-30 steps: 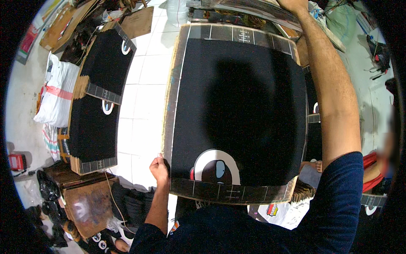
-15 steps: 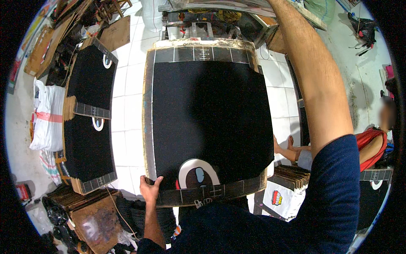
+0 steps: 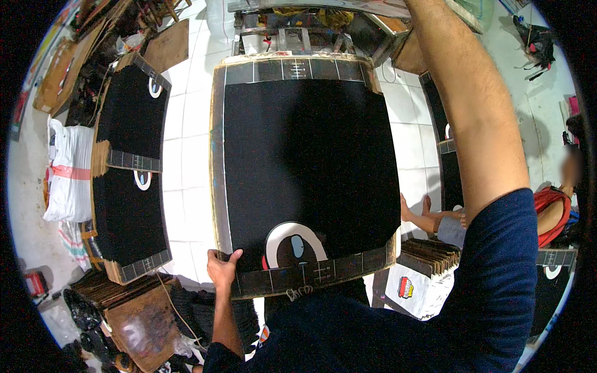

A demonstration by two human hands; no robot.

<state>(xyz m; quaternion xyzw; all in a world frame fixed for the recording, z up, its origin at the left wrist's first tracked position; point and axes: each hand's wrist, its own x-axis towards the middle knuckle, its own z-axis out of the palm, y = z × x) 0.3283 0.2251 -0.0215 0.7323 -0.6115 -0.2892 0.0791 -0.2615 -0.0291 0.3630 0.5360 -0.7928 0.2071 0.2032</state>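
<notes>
**Big black board held by its near left corner and far right edge**

The black board (image 3: 308,168) lies nearly flat in front of the person, its long axis running away from the body toward a metal frame (image 3: 292,28) at the top of the view. The left hand (image 3: 222,268) is clenched on the near left corner, fingers wrapped over the taped edge beside the white arch mark (image 3: 295,239). The right arm (image 3: 472,112) stretches the whole length of the board along its right side; its hand is cut off by the picture's upper rim, so I cannot tell whether it grips. The left hand is the nearer one. Two similar boards (image 3: 130,174) lie on the tiled floor (image 3: 186,155) to the left, well apart.
</notes>
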